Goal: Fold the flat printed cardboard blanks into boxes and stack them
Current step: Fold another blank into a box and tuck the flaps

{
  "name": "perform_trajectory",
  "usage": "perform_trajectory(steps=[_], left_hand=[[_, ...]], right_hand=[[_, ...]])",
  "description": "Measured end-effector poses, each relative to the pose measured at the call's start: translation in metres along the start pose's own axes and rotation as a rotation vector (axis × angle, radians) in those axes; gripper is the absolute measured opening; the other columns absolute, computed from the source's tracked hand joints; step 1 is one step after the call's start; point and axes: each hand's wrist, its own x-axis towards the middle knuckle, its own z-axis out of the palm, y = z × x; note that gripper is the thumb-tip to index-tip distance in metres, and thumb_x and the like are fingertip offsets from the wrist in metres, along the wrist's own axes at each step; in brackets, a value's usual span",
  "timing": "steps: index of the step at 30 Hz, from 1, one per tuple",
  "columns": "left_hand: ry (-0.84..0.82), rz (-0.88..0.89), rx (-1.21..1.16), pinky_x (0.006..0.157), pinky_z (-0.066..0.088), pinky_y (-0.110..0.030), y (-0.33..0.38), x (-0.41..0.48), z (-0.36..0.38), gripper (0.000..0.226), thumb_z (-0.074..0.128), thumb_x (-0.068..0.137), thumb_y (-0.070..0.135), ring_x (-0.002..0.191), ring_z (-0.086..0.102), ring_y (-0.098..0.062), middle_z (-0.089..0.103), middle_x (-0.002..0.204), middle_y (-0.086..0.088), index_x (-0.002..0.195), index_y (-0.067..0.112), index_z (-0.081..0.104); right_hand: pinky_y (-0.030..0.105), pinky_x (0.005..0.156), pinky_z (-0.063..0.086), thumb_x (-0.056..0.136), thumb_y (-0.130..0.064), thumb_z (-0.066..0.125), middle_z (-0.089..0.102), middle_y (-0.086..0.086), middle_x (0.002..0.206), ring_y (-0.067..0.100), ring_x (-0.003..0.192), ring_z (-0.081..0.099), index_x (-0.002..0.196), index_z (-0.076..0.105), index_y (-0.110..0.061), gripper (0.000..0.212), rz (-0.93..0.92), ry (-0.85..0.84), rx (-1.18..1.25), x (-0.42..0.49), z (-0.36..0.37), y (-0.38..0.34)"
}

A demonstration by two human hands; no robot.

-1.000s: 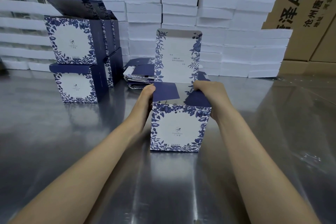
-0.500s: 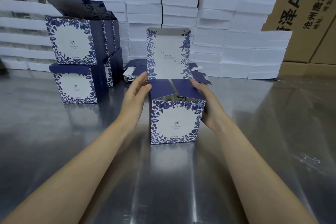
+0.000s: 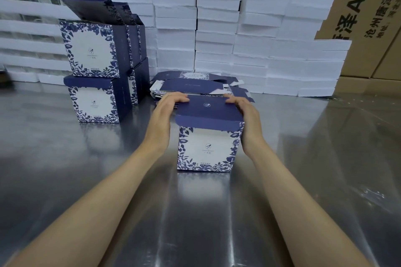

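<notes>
Fingers: those of the left hand (image 3: 161,119) lie flat and together on the left end of the navy lid (image 3: 208,108), fingertips curled over its far edge; those of the right hand (image 3: 247,121) do the same at the right end, palm against the box's right side.
Grip: both hands press on the lid and flank the box (image 3: 207,147) without closing round it.
Box in hand: upright on the steel table (image 3: 65,169), white front with blue floral border facing the camera, lid folded down, its front flap overhanging the front face.
Flat blanks: a loose pile (image 3: 195,85) lies just behind the box, navy and floral panels showing.
Finished boxes: a stack (image 3: 97,67) stands at the left, two high, more behind; the upper front box has its lid raised.
Backdrop: white foam slabs (image 3: 249,39) are stacked in columns along the far edge of the table, with brown cartons (image 3: 358,6) printed in black characters behind them.
</notes>
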Motion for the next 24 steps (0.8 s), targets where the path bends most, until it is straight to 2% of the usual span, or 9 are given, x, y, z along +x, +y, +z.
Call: perform_trajectory(steps=[2, 4, 7, 10, 12, 14, 18, 21, 24], left_hand=[[-0.049, 0.012, 0.03, 0.114, 0.03, -0.031, -0.002, -0.003, -0.003, 0.04, 0.034, 0.098, 0.044, 0.127, 0.047, -0.011, 0.057, 0.128, 0.002, 0.111, 0.02, 0.063], [-0.121, 0.049, 0.098, 0.114, 0.027, -0.024, -0.003, -0.006, -0.005, 0.07, 0.035, 0.089, 0.072, 0.134, 0.041, -0.008, 0.051, 0.138, 0.003, 0.126, 0.017, 0.057], [-0.2, 0.033, 0.116, 0.115, 0.023, -0.022, -0.005, -0.01, -0.007, 0.09, 0.042, 0.078, 0.082, 0.142, 0.03, -0.006, 0.04, 0.151, 0.006, 0.141, 0.017, 0.044], [-0.162, 0.002, 0.157, 0.115, 0.03, -0.031, -0.006, -0.009, -0.006, 0.077, 0.051, 0.081, 0.067, 0.139, 0.036, -0.007, 0.041, 0.149, 0.009, 0.142, 0.021, 0.042], [-0.054, -0.004, 0.161, 0.105, 0.036, -0.022, -0.002, -0.008, -0.003, 0.068, 0.047, 0.081, 0.059, 0.126, 0.046, 0.001, 0.052, 0.138, 0.011, 0.136, 0.019, 0.05], [0.05, -0.018, 0.121, 0.093, 0.037, -0.01, 0.003, -0.004, -0.004, 0.064, 0.045, 0.08, 0.06, 0.114, 0.052, 0.008, 0.06, 0.126, 0.014, 0.126, 0.018, 0.06], [0.123, -0.024, 0.121, 0.089, 0.041, -0.017, 0.012, 0.003, -0.008, 0.046, 0.053, 0.086, 0.056, 0.111, 0.057, -0.004, 0.065, 0.122, 0.007, 0.114, 0.023, 0.069], [0.177, 0.036, 0.116, 0.087, 0.045, -0.02, 0.019, 0.003, -0.004, 0.018, 0.059, 0.095, 0.036, 0.104, 0.061, -0.007, 0.068, 0.109, 0.014, 0.105, 0.025, 0.07], [0.206, 0.078, 0.142, 0.086, 0.044, -0.017, 0.022, 0.002, 0.0, 0.01, 0.061, 0.095, 0.029, 0.099, 0.061, -0.004, 0.068, 0.099, 0.02, 0.1, 0.026, 0.069]], right_hand=[[0.013, 0.075, 0.048, 0.093, -0.01, 0.049, 0.073, -0.008, 0.105, 0.007, 0.093, 0.066, 0.088, 0.074, -0.019, 0.027, 0.005, 0.01, -0.009, 0.003, -0.003, 0.0], [0.016, 0.082, 0.046, 0.096, -0.017, 0.049, 0.073, -0.013, 0.101, 0.006, 0.097, 0.066, 0.096, 0.075, -0.024, 0.026, -0.031, -0.011, -0.066, 0.003, -0.004, 0.0], [0.013, 0.09, 0.045, 0.087, -0.037, 0.054, 0.07, -0.013, 0.114, 0.002, 0.11, 0.062, 0.103, 0.075, -0.029, 0.028, -0.052, -0.02, -0.054, -0.001, -0.003, 0.004], [0.024, 0.107, 0.038, 0.087, -0.042, 0.053, 0.063, -0.008, 0.13, 0.003, 0.125, 0.053, 0.1, 0.076, -0.026, 0.031, -0.132, -0.031, -0.045, -0.001, -0.003, 0.006], [0.03, 0.105, 0.041, 0.086, -0.051, 0.053, 0.066, -0.009, 0.125, 0.006, 0.122, 0.056, 0.094, 0.077, -0.025, 0.036, -0.137, -0.08, -0.001, 0.0, -0.003, 0.005], [0.033, 0.099, 0.046, 0.082, -0.057, 0.055, 0.069, -0.007, 0.12, 0.013, 0.119, 0.06, 0.098, 0.077, -0.025, 0.042, -0.134, -0.112, 0.035, 0.001, -0.005, 0.003], [0.034, 0.099, 0.047, 0.077, -0.053, 0.063, 0.07, -0.008, 0.113, 0.016, 0.114, 0.061, 0.115, 0.069, -0.019, 0.051, -0.219, -0.122, -0.038, 0.0, -0.004, 0.001], [0.03, 0.091, 0.05, 0.076, -0.044, 0.068, 0.073, -0.007, 0.103, 0.013, 0.101, 0.063, 0.102, 0.073, -0.019, 0.037, -0.261, -0.058, -0.042, -0.003, 0.003, -0.004], [0.028, 0.086, 0.051, 0.083, -0.026, 0.067, 0.074, -0.007, 0.095, 0.011, 0.095, 0.066, 0.093, 0.074, -0.018, 0.014, -0.33, -0.022, -0.022, -0.005, 0.005, -0.011]])
